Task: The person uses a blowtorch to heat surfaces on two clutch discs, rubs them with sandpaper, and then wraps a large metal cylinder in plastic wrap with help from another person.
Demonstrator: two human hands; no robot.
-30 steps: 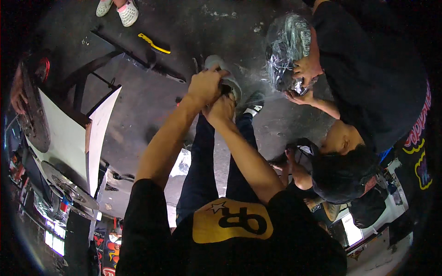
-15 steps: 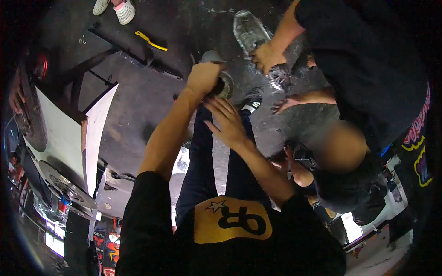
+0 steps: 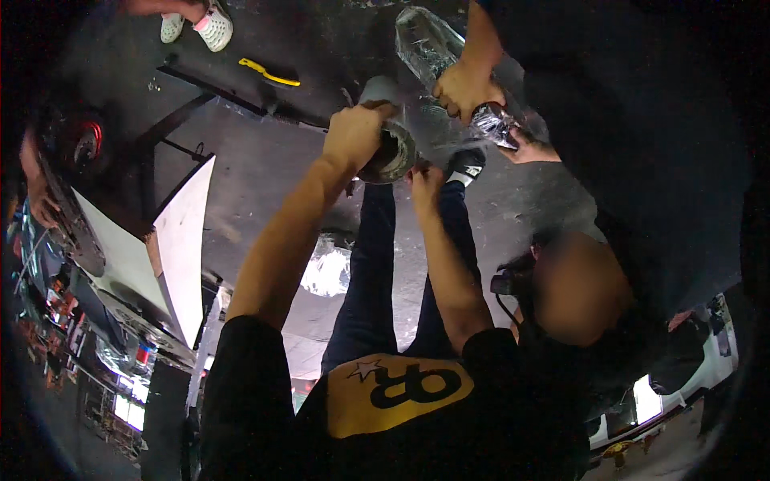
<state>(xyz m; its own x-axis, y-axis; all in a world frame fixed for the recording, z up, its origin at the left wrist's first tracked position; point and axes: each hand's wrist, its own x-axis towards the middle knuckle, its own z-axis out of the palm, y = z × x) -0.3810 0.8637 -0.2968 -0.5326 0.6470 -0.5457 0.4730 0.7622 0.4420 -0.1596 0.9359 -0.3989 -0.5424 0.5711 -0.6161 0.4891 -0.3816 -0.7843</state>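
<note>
I hold up a grey, tube-shaped part with a round open end point(image 3: 399, 164) above my feet. My left hand point(image 3: 353, 138) is closed over its upper side, fingers wrapped near the opening. At the right edge of the rim, my right hand point(image 3: 425, 180) has its fingers pressed together; what they pinch, if anything, is too small to make out. The part's paler, rounded far end point(image 3: 379, 90) shows beyond my left hand.
To the right, a co-worker in dark clothes bends over a long object in clear plastic film point(image 3: 429, 44), gripping a shiny wrapped end point(image 3: 493, 124). A yellow-handled brush point(image 3: 269, 72) and a dark metal frame point(image 3: 212, 90) are on the floor. White panels point(image 3: 183, 248) stand left.
My right hand has gone from spread fingers over the part to a closed pinch at its rim. The part's opening now faces me more. The co-worker's second hand has reached the wrapped object.
</note>
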